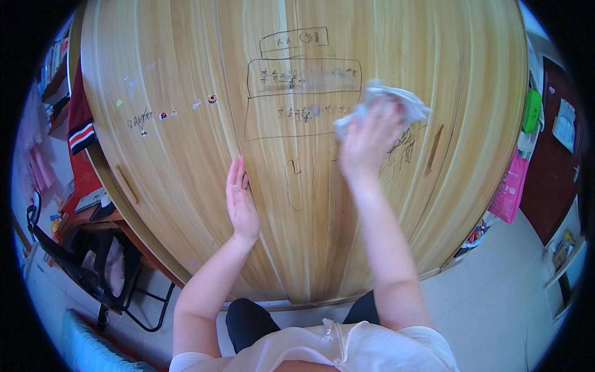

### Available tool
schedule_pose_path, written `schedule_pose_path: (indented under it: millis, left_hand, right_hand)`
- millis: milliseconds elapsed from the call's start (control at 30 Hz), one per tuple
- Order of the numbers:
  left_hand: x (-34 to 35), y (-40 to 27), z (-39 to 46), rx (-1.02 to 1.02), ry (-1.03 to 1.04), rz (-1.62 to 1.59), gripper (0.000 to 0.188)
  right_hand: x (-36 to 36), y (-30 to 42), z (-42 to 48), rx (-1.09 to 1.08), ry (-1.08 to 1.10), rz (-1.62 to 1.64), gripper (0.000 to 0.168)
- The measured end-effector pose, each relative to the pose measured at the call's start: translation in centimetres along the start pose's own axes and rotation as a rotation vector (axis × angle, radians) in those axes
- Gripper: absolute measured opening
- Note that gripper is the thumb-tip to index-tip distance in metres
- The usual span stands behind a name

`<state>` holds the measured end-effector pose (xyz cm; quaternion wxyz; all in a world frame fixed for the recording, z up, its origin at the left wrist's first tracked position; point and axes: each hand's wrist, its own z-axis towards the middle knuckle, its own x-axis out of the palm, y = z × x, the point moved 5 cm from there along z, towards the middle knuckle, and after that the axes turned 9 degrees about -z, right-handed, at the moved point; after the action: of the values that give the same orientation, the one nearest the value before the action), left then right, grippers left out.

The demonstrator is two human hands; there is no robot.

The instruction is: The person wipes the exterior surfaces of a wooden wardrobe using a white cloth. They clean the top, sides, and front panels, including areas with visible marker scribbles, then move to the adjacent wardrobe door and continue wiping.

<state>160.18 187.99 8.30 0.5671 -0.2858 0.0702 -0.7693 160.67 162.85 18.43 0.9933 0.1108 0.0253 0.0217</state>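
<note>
My right hand (372,139) presses a crumpled white cloth (404,100) against a wood-grain wardrobe door (297,242), beside drawn boxes that hold dark handwriting, partly smudged. Black scribbles (403,149) show just below the cloth. My left hand (241,200) rests on its edge against the doors near a vertical seam, fingers together and pointing up, holding nothing. Small stickers (212,99) and more writing mark the door panel on the left. The right hand is slightly blurred, and the cloth hides part of the surface under it.
Wooden handles (126,185) (434,149) stick out on both sides of the doors. At left stand a black folding chair (158,307) and a desk with things on it. A pink bag (510,186) hangs at the right, before a dark red door (544,204).
</note>
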Motion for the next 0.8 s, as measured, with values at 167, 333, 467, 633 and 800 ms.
schedule_pose_path:
  millis: [167,333,467,633,800]
  left_hand:
    - [0.3,0.7,0.1,-0.020,-0.026,-0.042,0.054]
    - [0.0,0.8,-0.9,0.000,-0.045,-0.055,0.054]
    - [-0.6,0.6,-0.9,0.016,-0.054,0.100,0.055]
    - [0.2,1.0,-1.1,0.014,-0.082,0.040,0.056]
    - [0.8,1.3,-1.1,0.007,-0.083,-0.009,0.056]
  right_hand:
    - [0.3,11.7,-6.5,-0.421,0.297,0.330,0.059]
    - [-2.0,9.1,-8.8,-0.907,0.293,0.533,0.062]
    - [-1.2,0.9,-5.6,-0.830,0.406,0.283,0.067]
    - [-0.7,-11.5,-2.1,-0.173,0.133,0.003,0.072]
    - [1.3,-8.5,-10.3,0.178,0.147,0.002,0.073]
